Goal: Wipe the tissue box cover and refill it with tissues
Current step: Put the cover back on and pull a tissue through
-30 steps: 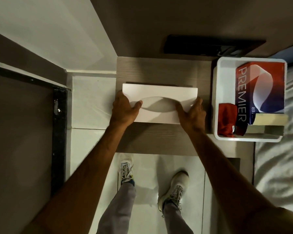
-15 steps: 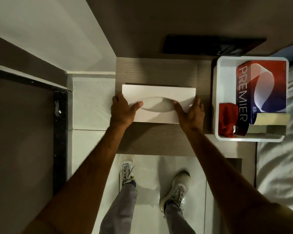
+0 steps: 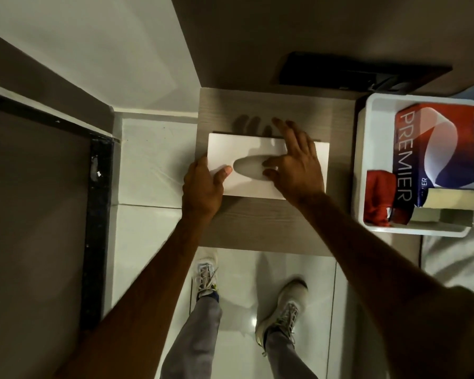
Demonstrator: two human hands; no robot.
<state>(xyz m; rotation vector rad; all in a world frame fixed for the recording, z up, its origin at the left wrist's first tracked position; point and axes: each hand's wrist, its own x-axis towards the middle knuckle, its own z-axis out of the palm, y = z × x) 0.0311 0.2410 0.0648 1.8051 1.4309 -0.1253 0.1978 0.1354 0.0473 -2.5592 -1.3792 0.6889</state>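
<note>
The white tissue box cover (image 3: 246, 151), with an oval slot on top, lies flat on a small wooden table (image 3: 257, 228). My left hand (image 3: 203, 184) grips its left end, thumb on top beside the slot. My right hand (image 3: 293, 162) hovers spread over the cover's right half, fingers apart and reaching past the far edge, thumb near the slot. A red and blue "PREMIER" tissue pack (image 3: 435, 149) lies in a white bin (image 3: 378, 124) at the right, next to a red cloth (image 3: 378, 195).
A pale sponge block (image 3: 449, 203) sits at the bin's near corner. A dark flat device (image 3: 340, 69) lies behind the table by the wall. A bed (image 3: 457, 258) is at the right, and my feet stand on the tiled floor (image 3: 153, 165) below the table.
My right hand let go of the cover's right end and moved up over its top with fingers spread. My left hand kept its grip on the left end.
</note>
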